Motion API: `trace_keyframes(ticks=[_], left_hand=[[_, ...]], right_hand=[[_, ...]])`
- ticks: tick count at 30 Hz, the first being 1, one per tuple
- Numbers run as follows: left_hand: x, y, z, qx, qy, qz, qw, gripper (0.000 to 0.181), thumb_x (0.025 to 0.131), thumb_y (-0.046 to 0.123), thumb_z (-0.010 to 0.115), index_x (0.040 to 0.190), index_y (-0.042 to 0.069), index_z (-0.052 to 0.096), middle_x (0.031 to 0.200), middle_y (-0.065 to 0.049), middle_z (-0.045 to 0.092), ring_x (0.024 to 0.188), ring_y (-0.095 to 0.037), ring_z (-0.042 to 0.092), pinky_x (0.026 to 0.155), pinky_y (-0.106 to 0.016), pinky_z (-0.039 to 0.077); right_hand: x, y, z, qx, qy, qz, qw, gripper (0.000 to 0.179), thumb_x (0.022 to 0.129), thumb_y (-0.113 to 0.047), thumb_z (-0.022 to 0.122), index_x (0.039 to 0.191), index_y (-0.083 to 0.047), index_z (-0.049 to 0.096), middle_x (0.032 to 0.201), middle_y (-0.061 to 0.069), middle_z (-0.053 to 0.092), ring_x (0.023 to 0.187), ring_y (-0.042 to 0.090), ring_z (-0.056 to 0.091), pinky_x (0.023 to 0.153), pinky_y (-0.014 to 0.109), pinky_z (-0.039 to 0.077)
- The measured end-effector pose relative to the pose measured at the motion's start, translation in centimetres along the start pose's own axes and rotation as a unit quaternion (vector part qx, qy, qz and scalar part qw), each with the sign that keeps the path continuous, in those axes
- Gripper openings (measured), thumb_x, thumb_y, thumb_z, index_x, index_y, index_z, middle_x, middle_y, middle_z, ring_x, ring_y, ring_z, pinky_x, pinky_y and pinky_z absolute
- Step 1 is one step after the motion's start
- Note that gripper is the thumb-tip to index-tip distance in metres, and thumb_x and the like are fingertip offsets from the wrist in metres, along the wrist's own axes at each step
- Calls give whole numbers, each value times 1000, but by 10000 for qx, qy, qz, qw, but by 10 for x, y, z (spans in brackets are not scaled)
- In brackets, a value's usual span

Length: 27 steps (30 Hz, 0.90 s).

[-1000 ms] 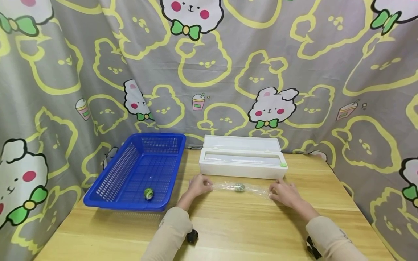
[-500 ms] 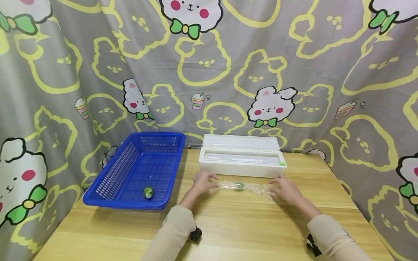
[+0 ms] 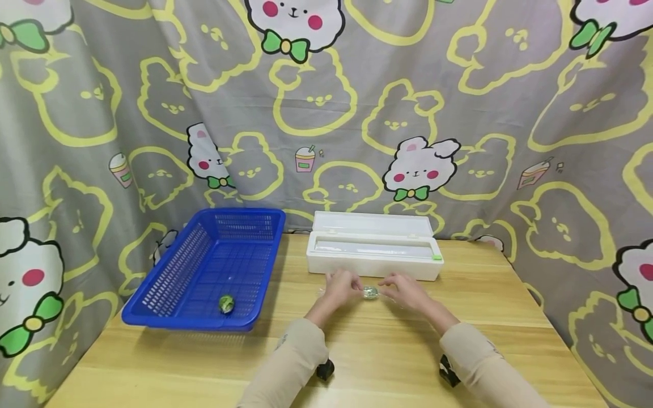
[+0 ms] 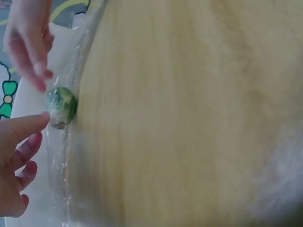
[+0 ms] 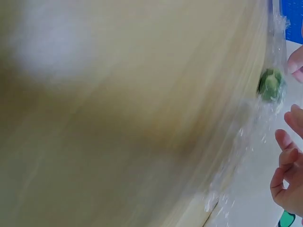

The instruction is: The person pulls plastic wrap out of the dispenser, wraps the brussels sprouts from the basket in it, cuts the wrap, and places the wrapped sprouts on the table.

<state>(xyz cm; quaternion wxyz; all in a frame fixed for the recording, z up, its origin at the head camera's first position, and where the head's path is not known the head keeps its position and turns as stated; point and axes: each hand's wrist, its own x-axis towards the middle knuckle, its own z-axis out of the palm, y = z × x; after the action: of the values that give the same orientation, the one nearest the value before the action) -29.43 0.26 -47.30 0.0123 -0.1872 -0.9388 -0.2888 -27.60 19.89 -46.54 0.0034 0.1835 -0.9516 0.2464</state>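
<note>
A small green Brussels sprout (image 3: 370,292) lies on the table inside a long twisted strip of clear plastic wrap (image 4: 64,175). On its left side is my left hand (image 3: 343,287), fingers loosely bent; in the left wrist view its foremost fingertip comes close to the sprout, and whether it touches cannot be told. From the other side my right hand (image 3: 410,293) reaches in, fingers relaxed and holding nothing visible. The right wrist view shows the right fingertips (image 5: 284,137) a little apart from the sprout. In the head view both hands hide much of the wrap.
A white wrap dispenser box (image 3: 374,267) with its lid raised stands just behind the hands. To the left, a blue plastic basket (image 3: 135,314) holds another Brussels sprout (image 3: 227,304). A patterned curtain (image 3: 326,124) hangs behind the wooden table (image 3: 382,362).
Both hands have let go of the outer ends of the wrap and moved inward to either side of the wrapped sprout. The sprout, box and basket stay in place.
</note>
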Motion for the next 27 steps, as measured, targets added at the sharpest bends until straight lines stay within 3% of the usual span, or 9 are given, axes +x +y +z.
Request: trace_keyframes(ticks=[10, 14, 19, 22, 27], left_hand=[[-2, 2, 9, 323, 66, 160, 9993, 7, 73, 12, 74, 72, 16, 69, 74, 2, 69, 84, -16, 49, 85, -41, 28], [-1, 2, 8, 376, 43, 154, 9992, 5, 74, 15, 74, 73, 16, 69, 76, 3, 69, 84, -16, 49, 86, -42, 29], [-1, 3, 6, 388, 53, 130, 9991, 7, 76, 22, 74, 74, 16, 72, 82, 3, 72, 90, -19, 52, 95, -51, 30], [-1, 3, 5, 490, 76, 192, 9986, 5, 76, 22, 74, 76, 17, 73, 84, 5, 73, 90, -18, 54, 91, -46, 31], [-2, 3, 4, 440, -71, 339, 9984, 5, 76, 22, 75, 77, 18, 72, 83, 6, 73, 87, -15, 56, 85, -39, 29]], right_hand=[[14, -4, 12, 28, -172, -233, 9996, 24, 85, -15, 64, 106, -3, 68, 92, 7, 69, 88, 24, 62, 82, 43, 49], [18, -5, 11, 206, -408, -71, 9989, 25, 85, -14, 64, 106, -2, 67, 93, 8, 70, 87, 21, 62, 83, 42, 49], [22, -5, 6, 659, -1027, -147, 9924, 17, 87, -10, 61, 95, 1, 70, 82, 7, 69, 69, 11, 54, 66, 27, 46], [21, -4, 5, 845, -1271, -225, 9880, 15, 87, -9, 59, 87, 2, 69, 73, 7, 66, 61, 8, 48, 57, 21, 42], [16, -6, 6, 888, -1378, 74, 9864, 16, 85, -16, 62, 82, -1, 68, 68, 5, 63, 58, 7, 47, 53, 19, 40]])
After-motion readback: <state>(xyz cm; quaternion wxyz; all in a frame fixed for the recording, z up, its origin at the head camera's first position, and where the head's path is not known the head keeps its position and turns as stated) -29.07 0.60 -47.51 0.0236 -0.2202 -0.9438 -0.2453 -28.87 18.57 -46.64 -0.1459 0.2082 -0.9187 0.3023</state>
